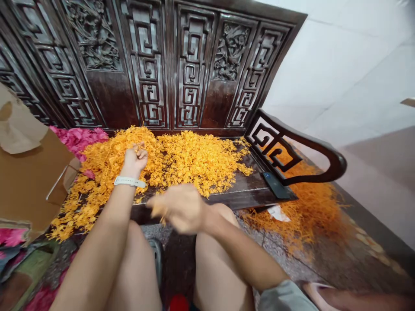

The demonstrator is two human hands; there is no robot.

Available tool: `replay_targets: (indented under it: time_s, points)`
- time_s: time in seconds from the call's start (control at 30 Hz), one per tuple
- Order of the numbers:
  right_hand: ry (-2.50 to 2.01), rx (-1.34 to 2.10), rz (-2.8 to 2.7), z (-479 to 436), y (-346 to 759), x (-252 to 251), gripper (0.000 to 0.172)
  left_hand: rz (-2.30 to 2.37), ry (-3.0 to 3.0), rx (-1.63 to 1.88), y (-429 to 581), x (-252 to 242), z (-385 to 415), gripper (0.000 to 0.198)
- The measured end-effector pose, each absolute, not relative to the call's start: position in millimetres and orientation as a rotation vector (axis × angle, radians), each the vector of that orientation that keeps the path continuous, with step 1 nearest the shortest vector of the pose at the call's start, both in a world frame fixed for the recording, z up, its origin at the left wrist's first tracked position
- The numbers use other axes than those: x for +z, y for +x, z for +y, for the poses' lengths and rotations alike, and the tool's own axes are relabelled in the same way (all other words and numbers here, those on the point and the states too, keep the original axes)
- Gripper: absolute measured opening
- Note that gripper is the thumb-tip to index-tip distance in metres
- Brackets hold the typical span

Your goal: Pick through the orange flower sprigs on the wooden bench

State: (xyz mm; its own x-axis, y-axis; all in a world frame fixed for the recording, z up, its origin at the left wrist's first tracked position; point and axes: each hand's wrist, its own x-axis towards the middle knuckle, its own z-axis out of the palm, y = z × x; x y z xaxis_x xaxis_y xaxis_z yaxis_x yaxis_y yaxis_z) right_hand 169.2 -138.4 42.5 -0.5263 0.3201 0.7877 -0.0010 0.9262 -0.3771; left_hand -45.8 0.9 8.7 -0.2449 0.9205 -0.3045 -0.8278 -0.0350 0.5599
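1. Where the carved backrest (181, 65) meets the worktop (246, 190), a heap of orange flower sprigs (194, 160) spreads from the left edge to past the middle. The right front corner holds only a dark phone (275, 183).
2. Left hand (134, 159), with a white wristband (129, 181), is raised over the heap's left part. Its fingers are closed in a fist round a few sprigs.
3. Right hand (181, 209) is at the worktop's front edge, above the knees, and blurred. Orange bits show at its fingers, but I cannot tell whether they are clamped or loose.
4. Handling, as a judgement: the sprigs look light, thin and springy, probably artificial. Their branches interlock, so a pull would likely drag neighbours along. The stem base looks the safest place to pinch, not the fine tips.
5. Around: a cardboard box (29, 181) sits at the left edge with pink flowers (78, 138) behind it. A second orange pile (308, 211) lies on the floor beyond the armrest (304, 149).
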Motion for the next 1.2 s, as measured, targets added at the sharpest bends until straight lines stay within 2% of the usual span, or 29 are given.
replay_targets:
  time_s: [0.1,0.2,0.27,0.3,0.43,0.57,0.67,0.9,1.03,1.2]
  points:
    - [-0.671,1.042,-1.605,-98,184,44,0.025,0.78,0.24,1.688,-38,22,-13,0.027]
    - [-0.782,1.29,-1.21,-59,199,40,0.035,0.804,0.562,1.534,-14,34,-29,0.017]
    - [-0.793,1.288,-1.136,-48,204,37,0.038,0.837,0.825,1.382,5,36,-40,0.009]
    - [-0.799,1.268,-1.134,-47,205,35,0.04,0.863,0.938,1.308,14,36,-45,0.011]
    - [-0.85,1.183,-1.208,-52,202,32,0.046,0.858,1.219,1.089,45,30,-60,0.04]
    - [-0.901,1.128,-1.273,-53,199,31,0.044,0.867,1.237,1.094,56,24,-63,0.052]
    - [-0.874,1.19,-1.302,-52,201,31,0.043,0.854,1.217,1.084,53,25,-61,0.051]
    - [-0.601,1.682,-1.191,-55,207,43,0.042,0.552,1.06,1.09,53,27,-66,0.041]
    - [-0.597,1.723,-1.064,-59,202,52,0.036,0.541,0.895,1.183,60,28,-71,0.032]
    - [-0.641,1.673,-1.0,-63,194,59,0.04,0.522,0.762,1.23,60,31,-73,0.034]
